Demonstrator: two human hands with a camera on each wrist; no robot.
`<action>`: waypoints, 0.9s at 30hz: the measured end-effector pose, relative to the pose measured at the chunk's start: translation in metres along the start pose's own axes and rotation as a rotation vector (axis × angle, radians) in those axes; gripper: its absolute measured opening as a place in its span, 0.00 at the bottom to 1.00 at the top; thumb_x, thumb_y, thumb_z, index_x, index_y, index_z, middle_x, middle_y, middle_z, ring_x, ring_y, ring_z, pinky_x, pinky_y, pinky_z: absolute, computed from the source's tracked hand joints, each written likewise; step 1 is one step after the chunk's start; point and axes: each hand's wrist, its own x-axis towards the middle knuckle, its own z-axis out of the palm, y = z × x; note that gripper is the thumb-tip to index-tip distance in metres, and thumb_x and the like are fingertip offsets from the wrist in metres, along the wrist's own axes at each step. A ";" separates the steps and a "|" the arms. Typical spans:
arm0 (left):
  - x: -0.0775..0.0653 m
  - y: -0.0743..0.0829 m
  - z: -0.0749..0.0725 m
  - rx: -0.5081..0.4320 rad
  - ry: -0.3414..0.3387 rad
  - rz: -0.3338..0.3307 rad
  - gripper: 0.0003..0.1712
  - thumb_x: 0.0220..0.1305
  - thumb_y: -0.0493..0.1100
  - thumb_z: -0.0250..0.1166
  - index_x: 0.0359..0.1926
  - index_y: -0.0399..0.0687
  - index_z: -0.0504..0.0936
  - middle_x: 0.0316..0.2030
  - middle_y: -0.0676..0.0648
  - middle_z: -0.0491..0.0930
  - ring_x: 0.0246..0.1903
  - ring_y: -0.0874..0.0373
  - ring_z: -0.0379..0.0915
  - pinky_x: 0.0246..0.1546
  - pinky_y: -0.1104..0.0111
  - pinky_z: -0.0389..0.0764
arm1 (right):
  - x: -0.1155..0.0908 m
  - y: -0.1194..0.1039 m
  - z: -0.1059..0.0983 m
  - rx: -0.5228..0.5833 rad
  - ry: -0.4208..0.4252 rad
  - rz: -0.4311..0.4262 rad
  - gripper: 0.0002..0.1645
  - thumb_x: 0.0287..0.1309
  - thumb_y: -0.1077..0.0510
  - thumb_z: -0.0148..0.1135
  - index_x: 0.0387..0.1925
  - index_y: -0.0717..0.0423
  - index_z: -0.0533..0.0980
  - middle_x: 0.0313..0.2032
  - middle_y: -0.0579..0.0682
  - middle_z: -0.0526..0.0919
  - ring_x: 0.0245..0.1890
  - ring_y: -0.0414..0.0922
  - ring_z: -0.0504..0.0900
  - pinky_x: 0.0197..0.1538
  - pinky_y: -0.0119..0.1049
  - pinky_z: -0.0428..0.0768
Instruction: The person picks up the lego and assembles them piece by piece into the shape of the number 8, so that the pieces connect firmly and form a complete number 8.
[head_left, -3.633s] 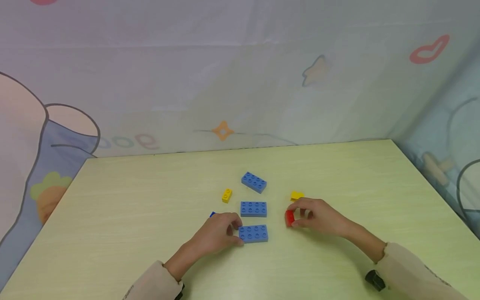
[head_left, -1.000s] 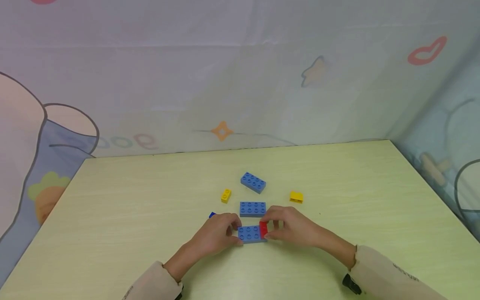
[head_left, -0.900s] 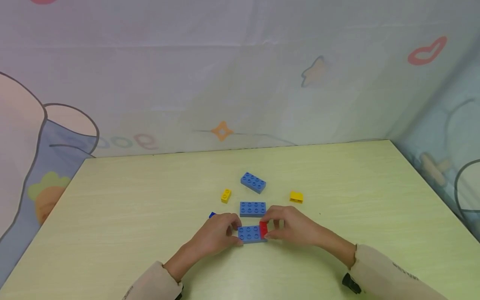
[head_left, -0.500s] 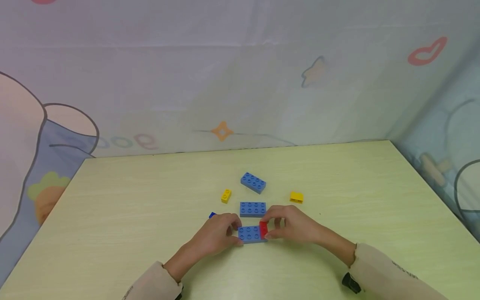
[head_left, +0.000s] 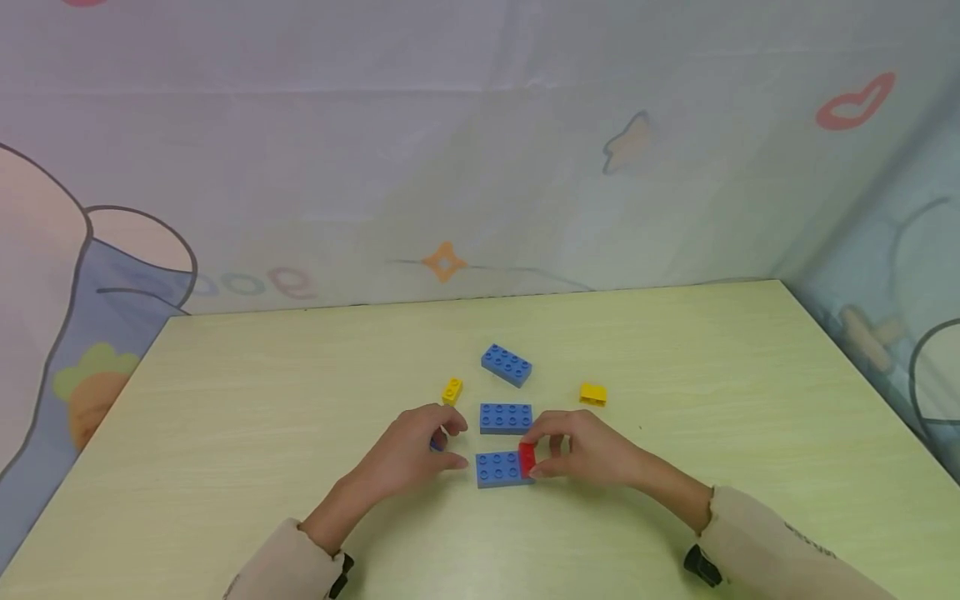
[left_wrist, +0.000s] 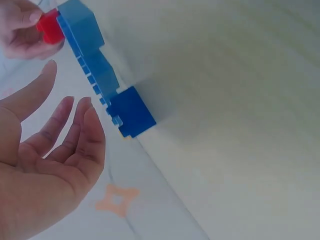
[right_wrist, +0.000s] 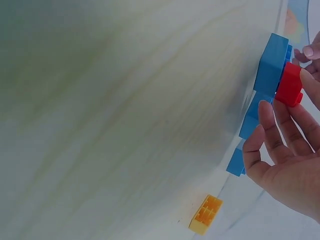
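My right hand [head_left: 581, 450] pinches a small red brick [head_left: 527, 459] between thumb and fingers. The red brick sits on the right end of the nearest blue brick [head_left: 497, 470], which lies flat with its studs up. My left hand [head_left: 408, 450] holds nothing, thumb and fingers parted, just left of that blue brick. Partly hidden behind the left hand's fingers is a small dark blue brick [head_left: 435, 447]; in the left wrist view this dark blue brick [left_wrist: 132, 112] shows beyond the fingertips.
A second blue brick [head_left: 506, 419] lies just beyond the nearest one, and a third blue brick [head_left: 507, 365] lies angled farther back. One yellow brick [head_left: 452, 391] is beyond the left hand; another yellow brick [head_left: 592, 394] lies on its side to the right. A printed cloth [head_left: 480, 167] hangs behind the table.
The red brick was carried left onto the nearest blue brick by the right hand. Within the last half second, the left hand let go of that blue brick and moved left and slightly away.
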 end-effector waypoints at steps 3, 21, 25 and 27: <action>-0.001 -0.001 -0.005 0.012 0.040 -0.017 0.18 0.48 0.38 0.71 0.42 0.41 0.78 0.37 0.48 0.77 0.34 0.56 0.70 0.37 0.66 0.73 | 0.000 -0.001 0.000 0.010 -0.001 0.009 0.16 0.49 0.59 0.68 0.41 0.60 0.79 0.37 0.46 0.79 0.29 0.37 0.74 0.33 0.30 0.75; 0.000 -0.027 -0.015 -0.014 0.055 -0.108 0.18 0.48 0.35 0.71 0.42 0.40 0.77 0.38 0.49 0.77 0.39 0.55 0.72 0.40 0.63 0.75 | -0.001 -0.005 -0.001 0.038 -0.010 0.043 0.16 0.50 0.59 0.67 0.42 0.59 0.79 0.38 0.47 0.79 0.31 0.39 0.74 0.33 0.30 0.75; 0.000 -0.028 -0.015 -0.030 0.042 -0.138 0.16 0.48 0.33 0.70 0.41 0.41 0.78 0.35 0.51 0.77 0.36 0.56 0.72 0.38 0.65 0.75 | -0.001 -0.005 0.000 0.041 -0.008 0.039 0.16 0.50 0.59 0.67 0.41 0.60 0.79 0.38 0.47 0.79 0.31 0.39 0.74 0.34 0.30 0.75; -0.001 -0.028 -0.014 -0.036 0.036 -0.146 0.16 0.48 0.32 0.69 0.40 0.41 0.78 0.33 0.51 0.77 0.34 0.57 0.71 0.37 0.66 0.75 | -0.002 -0.005 0.000 0.042 -0.008 0.040 0.16 0.50 0.59 0.67 0.42 0.60 0.79 0.38 0.47 0.79 0.31 0.39 0.74 0.34 0.30 0.75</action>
